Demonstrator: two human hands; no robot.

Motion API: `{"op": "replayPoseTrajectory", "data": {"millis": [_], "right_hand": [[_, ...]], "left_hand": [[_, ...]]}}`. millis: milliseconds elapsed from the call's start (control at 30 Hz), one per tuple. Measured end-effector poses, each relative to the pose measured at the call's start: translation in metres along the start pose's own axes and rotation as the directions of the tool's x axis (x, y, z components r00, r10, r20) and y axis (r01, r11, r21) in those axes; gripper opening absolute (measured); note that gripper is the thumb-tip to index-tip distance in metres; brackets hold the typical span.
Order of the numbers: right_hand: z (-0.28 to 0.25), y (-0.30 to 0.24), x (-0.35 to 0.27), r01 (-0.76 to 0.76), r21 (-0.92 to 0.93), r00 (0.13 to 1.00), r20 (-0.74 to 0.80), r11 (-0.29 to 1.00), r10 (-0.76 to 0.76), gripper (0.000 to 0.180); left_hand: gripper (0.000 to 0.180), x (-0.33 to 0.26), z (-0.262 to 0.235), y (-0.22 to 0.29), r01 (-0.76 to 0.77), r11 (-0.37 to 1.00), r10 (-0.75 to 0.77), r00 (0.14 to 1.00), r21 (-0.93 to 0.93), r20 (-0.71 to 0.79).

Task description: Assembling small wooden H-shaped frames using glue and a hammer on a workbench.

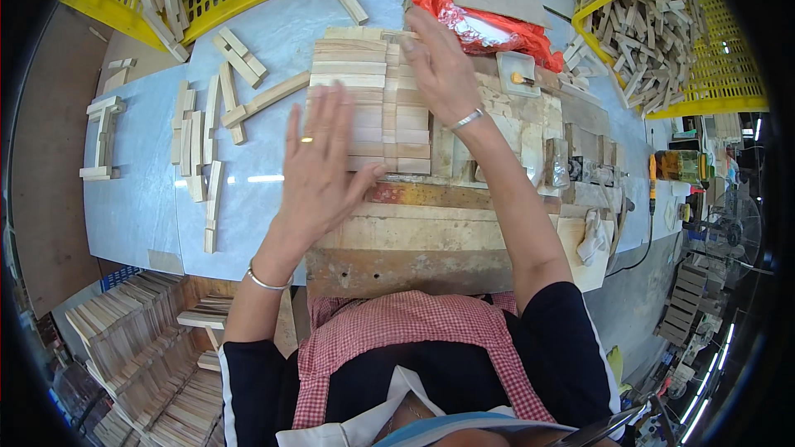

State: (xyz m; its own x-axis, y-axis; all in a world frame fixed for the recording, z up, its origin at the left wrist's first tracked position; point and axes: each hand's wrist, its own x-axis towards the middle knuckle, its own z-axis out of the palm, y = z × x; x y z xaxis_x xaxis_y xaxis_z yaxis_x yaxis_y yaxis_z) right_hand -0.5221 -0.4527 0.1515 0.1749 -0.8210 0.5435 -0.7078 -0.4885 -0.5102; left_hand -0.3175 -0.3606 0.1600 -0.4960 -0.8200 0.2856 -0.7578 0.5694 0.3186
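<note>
A row of flat wooden strips [411,120] lies side by side on a wooden work board [397,232] in front of me. My left hand [319,153] lies flat along the left ends of the strips, fingers spread and slightly blurred. At the far right end of the row, my right hand [443,70] has its fingers stretched out, its edge against or just over the strip ends. A narrow seam runs across the strips between the hands. Neither hand grasps anything.
Loose wood pieces [199,132] lie on the pale blue table to the left. Yellow crates [240,4] of wood pieces stand at back left and back right. A red plastic bag [497,33], a small white tray [517,74] and a clamp-like metal fitting [592,172] sit right.
</note>
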Motion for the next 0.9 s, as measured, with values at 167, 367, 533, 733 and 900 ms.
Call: {"op": "replayPoseTrajectory", "data": {"millis": [167, 367, 533, 733, 900], "right_hand": [[-0.058, -0.035, -0.067, -0.01, -0.133, 0.973, 0.228, 0.991, 0.04, 0.073], [-0.053, -0.046, -0.116, -0.043, -0.414, 0.866, 0.438, 0.909, 0.24, 0.092], [-0.032, -0.053, -0.119, -0.037, -0.412, 0.866, 0.441, 0.91, 0.235, 0.088], [-0.029, -0.056, -0.119, -0.054, -0.431, 0.875, 0.414, 0.901, 0.251, 0.084], [-0.035, -0.054, -0.115, -0.024, -0.432, 0.891, 0.4, 0.902, 0.216, 0.08]], "left_hand": [[0.108, -0.04, 0.003, -0.041, 0.229, 0.968, -0.228, 0.973, -0.101, 0.024], [0.109, -0.036, 0.018, -0.044, 0.226, 0.953, -0.217, 0.974, -0.201, 0.068], [0.102, -0.035, 0.02, -0.044, 0.253, 0.931, -0.239, 0.967, -0.263, 0.083], [0.098, -0.034, 0.019, -0.044, 0.251, 0.896, -0.243, 0.968, -0.366, 0.067], [0.098, -0.037, 0.016, -0.047, 0.251, 0.903, -0.241, 0.968, -0.349, 0.072]]}}
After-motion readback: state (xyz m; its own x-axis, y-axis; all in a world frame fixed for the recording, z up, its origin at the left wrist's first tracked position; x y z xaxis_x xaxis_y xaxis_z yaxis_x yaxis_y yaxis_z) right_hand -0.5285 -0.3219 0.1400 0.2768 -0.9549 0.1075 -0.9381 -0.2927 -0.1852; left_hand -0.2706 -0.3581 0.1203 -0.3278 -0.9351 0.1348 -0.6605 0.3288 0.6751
